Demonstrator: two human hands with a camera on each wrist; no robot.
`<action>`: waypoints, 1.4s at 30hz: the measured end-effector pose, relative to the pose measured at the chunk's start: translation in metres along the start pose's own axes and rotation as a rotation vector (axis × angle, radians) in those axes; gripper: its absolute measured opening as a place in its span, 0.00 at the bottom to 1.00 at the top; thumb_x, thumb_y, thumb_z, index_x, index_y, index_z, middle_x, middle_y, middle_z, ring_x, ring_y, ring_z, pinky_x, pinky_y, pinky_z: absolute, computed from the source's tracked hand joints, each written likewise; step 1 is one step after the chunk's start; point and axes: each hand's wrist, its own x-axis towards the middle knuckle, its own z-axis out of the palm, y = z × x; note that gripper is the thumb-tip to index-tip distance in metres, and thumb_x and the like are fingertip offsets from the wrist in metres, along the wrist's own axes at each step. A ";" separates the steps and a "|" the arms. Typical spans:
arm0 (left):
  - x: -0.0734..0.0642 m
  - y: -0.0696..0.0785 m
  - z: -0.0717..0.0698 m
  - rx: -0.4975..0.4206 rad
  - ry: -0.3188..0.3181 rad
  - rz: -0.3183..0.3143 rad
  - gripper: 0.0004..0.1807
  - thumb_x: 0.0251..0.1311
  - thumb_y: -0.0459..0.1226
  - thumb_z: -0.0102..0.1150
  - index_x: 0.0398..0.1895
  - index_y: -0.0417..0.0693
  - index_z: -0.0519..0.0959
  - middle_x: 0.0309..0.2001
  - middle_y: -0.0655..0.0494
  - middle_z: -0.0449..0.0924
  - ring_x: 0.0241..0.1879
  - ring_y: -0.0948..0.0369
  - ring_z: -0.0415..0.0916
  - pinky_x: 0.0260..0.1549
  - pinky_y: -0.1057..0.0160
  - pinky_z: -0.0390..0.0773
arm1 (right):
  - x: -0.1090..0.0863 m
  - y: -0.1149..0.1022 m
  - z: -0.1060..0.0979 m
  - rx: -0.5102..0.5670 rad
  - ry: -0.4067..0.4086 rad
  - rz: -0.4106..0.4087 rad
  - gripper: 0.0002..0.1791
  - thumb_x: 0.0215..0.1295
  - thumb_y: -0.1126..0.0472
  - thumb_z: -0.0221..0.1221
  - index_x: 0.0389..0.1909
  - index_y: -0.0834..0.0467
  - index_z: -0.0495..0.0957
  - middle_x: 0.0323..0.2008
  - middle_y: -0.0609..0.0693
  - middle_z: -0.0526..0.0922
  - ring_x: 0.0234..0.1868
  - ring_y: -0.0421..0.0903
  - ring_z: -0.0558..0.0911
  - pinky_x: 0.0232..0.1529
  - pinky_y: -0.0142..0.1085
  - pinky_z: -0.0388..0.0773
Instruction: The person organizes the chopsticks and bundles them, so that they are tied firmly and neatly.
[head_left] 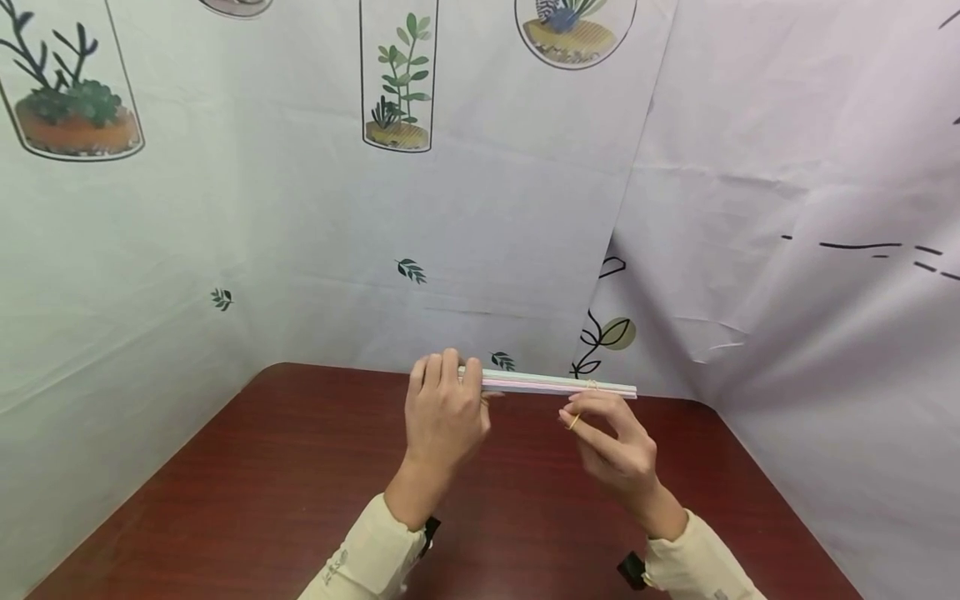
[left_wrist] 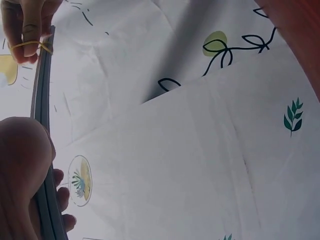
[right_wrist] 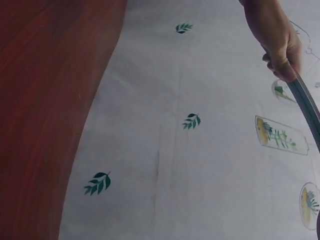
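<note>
A bundle of long, thin pastel sticks (head_left: pixel 540 384), whitish and pink, is held level above the table's far edge. My left hand (head_left: pixel 446 404) grips its left end, fingers curled over the top; the left wrist view shows the thumb side pressed along the sticks (left_wrist: pixel 43 90). Near the bundle's right end, a yellow rubber band (left_wrist: pixel 44 46) loops around the sticks. My right hand (head_left: pixel 618 442) pinches a stretched loop of that band between thumb and fingertips, just below the sticks. The exact kind of stick cannot be told.
A dark red-brown wooden table (head_left: pixel 300 500) lies beneath both hands. White fabric (head_left: pixel 487 208) printed with plants and leaves hangs behind it and along both sides. Black wrist devices (head_left: pixel 632 571) show at the cream sleeves (head_left: pixel 371 554).
</note>
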 end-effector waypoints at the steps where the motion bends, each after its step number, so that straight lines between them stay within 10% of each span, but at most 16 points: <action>1: 0.000 0.000 0.000 0.003 0.007 -0.001 0.25 0.73 0.51 0.34 0.30 0.42 0.72 0.31 0.46 0.69 0.35 0.47 0.69 0.44 0.51 0.70 | 0.000 0.000 0.000 0.003 0.011 0.011 0.08 0.62 0.73 0.62 0.25 0.71 0.85 0.26 0.66 0.79 0.27 0.60 0.79 0.41 0.43 0.79; 20: 0.002 -0.004 0.002 0.026 0.052 -0.039 0.02 0.50 0.30 0.48 0.28 0.43 0.69 0.33 0.45 0.68 0.36 0.47 0.67 0.48 0.50 0.69 | 0.008 -0.010 0.012 0.059 0.082 0.110 0.07 0.60 0.75 0.64 0.25 0.75 0.83 0.24 0.64 0.78 0.22 0.52 0.79 0.29 0.31 0.78; 33: 0.002 -0.007 0.003 0.019 0.017 -0.087 0.03 0.52 0.33 0.50 0.29 0.42 0.70 0.33 0.44 0.70 0.36 0.46 0.67 0.49 0.49 0.68 | 0.000 -0.030 -0.002 0.267 0.395 0.927 0.22 0.58 0.81 0.60 0.56 0.79 0.73 0.33 0.55 0.83 0.33 0.45 0.87 0.12 0.31 0.74; 42: 0.002 -0.008 0.002 0.017 -0.002 -0.112 0.06 0.56 0.37 0.52 0.29 0.42 0.70 0.34 0.44 0.70 0.37 0.46 0.67 0.51 0.49 0.67 | 0.017 -0.033 0.001 0.287 0.598 1.299 0.30 0.67 0.73 0.58 0.68 0.72 0.63 0.35 0.54 0.79 0.31 0.47 0.88 0.07 0.36 0.72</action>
